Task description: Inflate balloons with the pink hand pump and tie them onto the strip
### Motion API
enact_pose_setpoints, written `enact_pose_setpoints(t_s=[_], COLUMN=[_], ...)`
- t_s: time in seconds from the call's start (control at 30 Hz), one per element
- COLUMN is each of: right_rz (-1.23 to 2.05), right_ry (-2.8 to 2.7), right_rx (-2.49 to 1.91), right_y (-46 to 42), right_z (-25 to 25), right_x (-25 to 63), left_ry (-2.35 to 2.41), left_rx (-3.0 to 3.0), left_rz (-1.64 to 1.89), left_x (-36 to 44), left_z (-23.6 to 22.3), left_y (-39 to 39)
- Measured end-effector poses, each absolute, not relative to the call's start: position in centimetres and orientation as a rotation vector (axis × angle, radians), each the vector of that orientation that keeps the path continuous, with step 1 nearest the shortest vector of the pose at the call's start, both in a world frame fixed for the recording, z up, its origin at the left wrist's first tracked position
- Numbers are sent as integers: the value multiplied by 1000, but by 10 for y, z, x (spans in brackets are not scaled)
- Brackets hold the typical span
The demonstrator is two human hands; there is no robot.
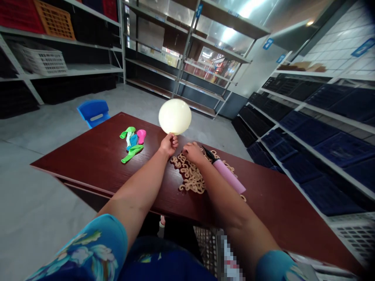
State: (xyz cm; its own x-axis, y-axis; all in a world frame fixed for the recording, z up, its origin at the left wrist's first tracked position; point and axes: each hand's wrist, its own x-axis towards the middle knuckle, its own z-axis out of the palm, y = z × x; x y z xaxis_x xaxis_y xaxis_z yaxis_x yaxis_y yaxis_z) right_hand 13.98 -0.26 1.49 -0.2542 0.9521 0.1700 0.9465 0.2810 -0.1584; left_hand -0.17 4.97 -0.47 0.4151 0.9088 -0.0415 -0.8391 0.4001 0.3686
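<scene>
Sleeves (96, 249) with a blue floral print are covering both upper arms at the near side. Dark red table (88, 164) is standing in front of the person. Pink pump (230, 176) is lying on the table just beside the right forearm, its black tip (208, 154) pointing away and to the left, among tan curled pieces (191, 181). These pieces are forming a loose pile across the middle of the table.

Right hand (193, 152) is hovering or resting at the pile's far left part, fingers curled; whether it is gripping anything cannot be told. Left hand (169, 145) is pinching the neck of the pale yellow balloon (175, 116), fingertips closed on it. The balloon is rising round and inflated above those fingers, near the table's far edge.

To the left, limp balloons (133, 139) in green, pale green, blue and pink are lying bunched on the table. Blue chair (93, 113) is standing beyond the far left corner. Metal shelves (152, 70) are lining the room behind, dark crates (336, 148) are filling the right-hand rack, and a white basket (43, 60) is sitting on the left one.
</scene>
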Motion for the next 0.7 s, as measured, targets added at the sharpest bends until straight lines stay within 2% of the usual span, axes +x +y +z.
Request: enact_pose_setpoints(t_s=[0.17, 0.33, 0.53, 0.7], right_rz=[359, 661, 736, 920], right_ry=[-1714, -1068, -938, -1029], right_rx=[-1604, -1251, -731, -727], right_y=[-14, -37, -54, -57], right_z=[33, 60, 75, 83], right_x=[155, 158, 154, 163], left_ry=[264, 238, 186, 225], left_rx=[287, 291, 366, 444], left_rz=[1103, 1056, 1012, 935], left_x=[1, 2, 3, 5], left_z=[-5, -7, -2, 0], left_y=[51, 52, 46, 41])
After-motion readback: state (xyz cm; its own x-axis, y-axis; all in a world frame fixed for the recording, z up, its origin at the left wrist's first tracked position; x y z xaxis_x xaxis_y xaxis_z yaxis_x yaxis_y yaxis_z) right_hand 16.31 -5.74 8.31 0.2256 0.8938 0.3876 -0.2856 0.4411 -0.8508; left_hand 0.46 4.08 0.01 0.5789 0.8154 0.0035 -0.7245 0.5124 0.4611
